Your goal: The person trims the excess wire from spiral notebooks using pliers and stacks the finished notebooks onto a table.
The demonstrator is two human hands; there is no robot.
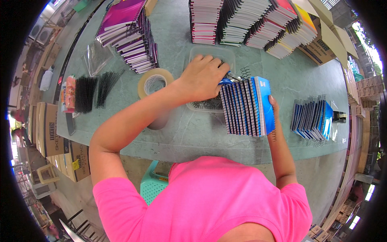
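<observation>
Between the two hands, I have a bundle of blue notebooks (242, 109), gripped from its far right side by the right hand (274, 105), its fingers mostly hidden from me. The left hand (203, 78) is curled over a blue-handled tool (226, 82), close against the bundle's upper left corner. Beneath the left hand sits a clear tub (194, 51), partly blocked from my view by that hand and the notebooks. Left of that hand lies a tape roll (142, 85) on the table (181, 141); right of the right hand stand more blue notebooks (308, 119).
</observation>
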